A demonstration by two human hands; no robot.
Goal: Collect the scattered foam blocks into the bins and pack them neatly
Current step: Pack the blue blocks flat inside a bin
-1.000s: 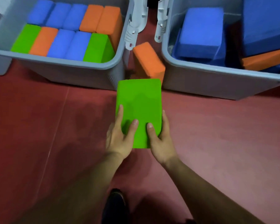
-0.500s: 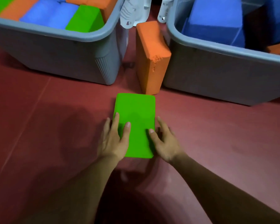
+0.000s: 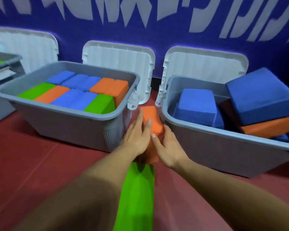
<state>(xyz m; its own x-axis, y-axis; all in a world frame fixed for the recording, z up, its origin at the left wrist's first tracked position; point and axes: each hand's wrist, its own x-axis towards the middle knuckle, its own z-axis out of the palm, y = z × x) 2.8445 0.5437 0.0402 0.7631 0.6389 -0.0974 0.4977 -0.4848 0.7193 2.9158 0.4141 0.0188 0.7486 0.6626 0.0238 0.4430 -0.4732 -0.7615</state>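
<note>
1. A green block (image 3: pixel 137 194) lay on the floor, nearest, not yet binned.
2. The left hand (image 3: pixel 135 135) and right hand (image 3: pixel 167 145) closed their fingers round an orange block (image 3: pixel 151 117) between the bins.
3. The left bin (image 3: pixel 70 117) looked neatly packed; the right bin (image 3: pixel 223 147) held jumbled blocks.

The left hand (image 3: pixel 135 137) and the right hand (image 3: pixel 167 147) are hiding the lower part of the orange block (image 3: pixel 151 114), the green block (image 3: pixel 137 194) is running out past the bottom edge, the side edges are cutting the right bin (image 3: pixel 207 132) and the far-left bin (image 3: pixel 5 57), and the white lettering (image 3: pixel 123 12) is showing only as a blur.
</note>
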